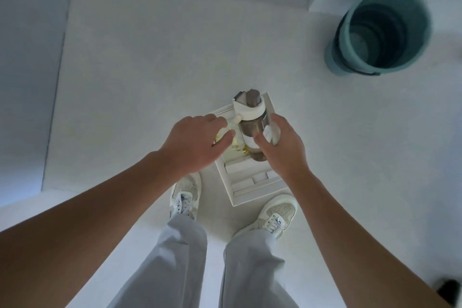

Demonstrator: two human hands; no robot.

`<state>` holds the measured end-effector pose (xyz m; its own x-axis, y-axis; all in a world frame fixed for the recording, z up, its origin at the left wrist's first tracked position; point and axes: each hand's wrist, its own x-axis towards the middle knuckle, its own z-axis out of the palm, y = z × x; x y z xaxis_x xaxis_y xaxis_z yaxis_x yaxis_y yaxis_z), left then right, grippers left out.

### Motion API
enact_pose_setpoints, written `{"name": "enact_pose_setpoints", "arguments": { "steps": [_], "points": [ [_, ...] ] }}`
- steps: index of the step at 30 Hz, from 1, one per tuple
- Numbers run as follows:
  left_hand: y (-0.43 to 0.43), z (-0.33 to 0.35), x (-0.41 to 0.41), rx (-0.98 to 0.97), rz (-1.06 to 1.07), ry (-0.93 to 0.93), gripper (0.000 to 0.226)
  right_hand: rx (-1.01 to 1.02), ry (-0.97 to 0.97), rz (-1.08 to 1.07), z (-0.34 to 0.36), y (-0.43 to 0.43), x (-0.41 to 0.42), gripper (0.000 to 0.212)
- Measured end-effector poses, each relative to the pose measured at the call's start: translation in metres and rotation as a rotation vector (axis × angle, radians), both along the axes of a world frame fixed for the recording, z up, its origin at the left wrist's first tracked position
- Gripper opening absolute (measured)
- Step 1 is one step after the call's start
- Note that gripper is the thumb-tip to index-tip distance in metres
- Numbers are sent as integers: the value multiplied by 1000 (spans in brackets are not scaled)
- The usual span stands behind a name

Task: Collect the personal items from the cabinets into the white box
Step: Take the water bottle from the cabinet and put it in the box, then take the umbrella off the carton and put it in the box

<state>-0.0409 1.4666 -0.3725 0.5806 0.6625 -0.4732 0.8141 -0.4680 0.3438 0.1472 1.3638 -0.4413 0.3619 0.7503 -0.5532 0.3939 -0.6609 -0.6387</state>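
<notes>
Where the person stands on the pale floor (150, 70), the white box (252, 196) sits just ahead of the feet, near frame centre, set at an angle.

- White box: open top, on the floor; its 6 o'clock corner lies between the left shoe (186, 192) and the right shoe (277, 212).
- Bottle (250, 127): brown body, white lid (248, 107); lies in the box toward 12 o'clock, lid end over the far rim.
- Yellow packet (236, 147): in the box at 9 o'clock of the bottle, partly under the left hand.
- Small white cartons (240, 170): several, packed in the box's 6 o'clock half.
- Left hand (197, 142): over the box's 9 o'clock side, fingers loosely extended, gripping nothing; whether the fingertips touch the packet cannot be told.
- Right hand (285, 147): over the box's 3 o'clock side, thumb and fingers closed around a small white item (271, 132), just beside the bottle; the item's kind is unclear.
- Teal bucket (380, 30): on the floor at 1 o'clock, well apart from the box, blurred.
- Dark object (447, 287): at 4 o'clock by the frame edge, unidentifiable.
- Light grey trousers (252, 270): at 6 o'clock.
</notes>
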Motion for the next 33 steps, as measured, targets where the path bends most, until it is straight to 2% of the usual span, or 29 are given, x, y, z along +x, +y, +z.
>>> {"name": "enact_pose_setpoints", "arguments": {
  "steps": [3, 6, 15, 19, 24, 33],
  "points": [
    [26, 70, 12, 91, -59, -38, 52, 80, -8, -14, 75, 22, 4, 48],
    [55, 155, 24, 196, -94, -79, 51, 161, -75, -13, 168, 49, 12, 53],
    [95, 480, 37, 470, -122, -304, 57, 415, -286, -100, 529, 79, 23, 48],
    [83, 602, 22, 525, -164, -399, 54, 511, -345, -179, 651, 61, 4, 46],
    [62, 683, -15, 649, -132, -325, 62, 598, -375, -221, 727, 37, -31, 48],
    [27, 742, -53, 776, -16, -369, 57, 738, -403, -91, 797, 32, -49, 51]
  ]
}}
